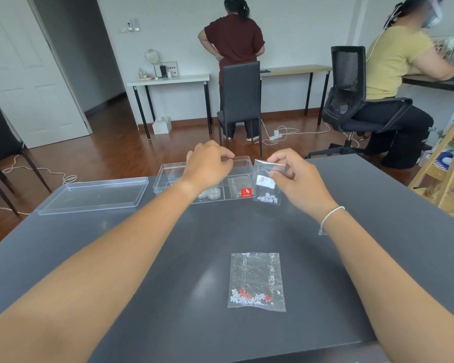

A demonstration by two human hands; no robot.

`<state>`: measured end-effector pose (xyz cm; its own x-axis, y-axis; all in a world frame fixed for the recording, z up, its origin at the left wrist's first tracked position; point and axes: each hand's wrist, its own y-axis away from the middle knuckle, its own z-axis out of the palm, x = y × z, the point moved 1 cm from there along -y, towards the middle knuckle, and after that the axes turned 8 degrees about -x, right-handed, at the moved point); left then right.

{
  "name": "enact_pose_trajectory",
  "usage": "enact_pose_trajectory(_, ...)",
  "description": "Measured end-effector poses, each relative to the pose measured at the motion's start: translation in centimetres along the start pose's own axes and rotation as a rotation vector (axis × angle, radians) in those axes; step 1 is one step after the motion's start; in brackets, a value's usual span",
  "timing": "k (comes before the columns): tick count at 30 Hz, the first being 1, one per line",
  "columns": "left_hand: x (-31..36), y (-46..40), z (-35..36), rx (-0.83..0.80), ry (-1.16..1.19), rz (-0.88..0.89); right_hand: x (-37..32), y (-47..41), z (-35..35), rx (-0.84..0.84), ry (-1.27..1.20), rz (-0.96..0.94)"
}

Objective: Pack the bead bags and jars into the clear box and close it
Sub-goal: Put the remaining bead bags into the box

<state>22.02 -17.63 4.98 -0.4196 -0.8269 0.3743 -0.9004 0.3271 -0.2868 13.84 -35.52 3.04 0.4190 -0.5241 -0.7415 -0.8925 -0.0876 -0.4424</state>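
Observation:
The clear box (165,171) stands open at the table's far edge, with small round jars (210,194) and a red label (246,192) inside. My left hand (207,167) is over the box, its fingers curled down at the far rim. My right hand (292,176) pinches the top of a small clear bag of white beads (267,191), which hangs just right of the box. A second bag, with red and white beads (256,282), lies flat on the table near me. The box's clear lid (95,196) lies to the left of the box.
The dark grey table (168,271) drops off just behind the box. Beyond it are a black chair (240,98) and a person standing at a white desk. Another person sits in an office chair at the right, beside a wooden shelf (446,179).

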Motion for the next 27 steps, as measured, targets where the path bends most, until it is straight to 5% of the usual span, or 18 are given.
enact_pose_trajectory(6,-0.1,5.4,-0.5,0.023,0.207,0.111,0.1,-0.1,-0.1,0.015,-0.021,0.013)
enact_pose_trajectory(15,0.3,12.5,0.7,-0.533,0.237,0.123,-0.3,-1.0,0.0,0.092,-0.139,0.040)
enact_pose_trajectory(27,1.3,13.9,0.1,-0.628,0.265,0.177,-1.6,-6.1,1.6,0.124,-0.162,0.073)
